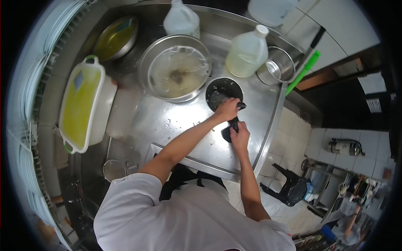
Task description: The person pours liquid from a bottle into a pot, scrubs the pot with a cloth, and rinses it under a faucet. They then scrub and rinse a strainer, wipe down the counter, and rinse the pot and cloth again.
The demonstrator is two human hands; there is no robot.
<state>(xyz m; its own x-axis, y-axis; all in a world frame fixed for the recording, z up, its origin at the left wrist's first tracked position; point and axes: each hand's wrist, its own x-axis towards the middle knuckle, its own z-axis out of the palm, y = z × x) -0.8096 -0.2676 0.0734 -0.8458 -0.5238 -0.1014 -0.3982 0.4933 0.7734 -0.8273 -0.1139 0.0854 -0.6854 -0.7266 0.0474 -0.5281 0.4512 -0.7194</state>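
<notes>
A small round black pan with pale residue inside stands on the steel counter. Its dark handle points toward me. My right hand is closed around that handle near its end. My left hand rests on the pan's near rim, closed on a small black piece, perhaps a cloth or scrubber; I cannot tell which. Both forearms reach out from my white-sleeved body at the bottom of the view.
Behind the pan are a large steel bowl of cloudy liquid, two plastic jugs, a small steel pot and a green-handled tool. A white tub of yellow liquid stands left. Tiled floor with a black stool lies right.
</notes>
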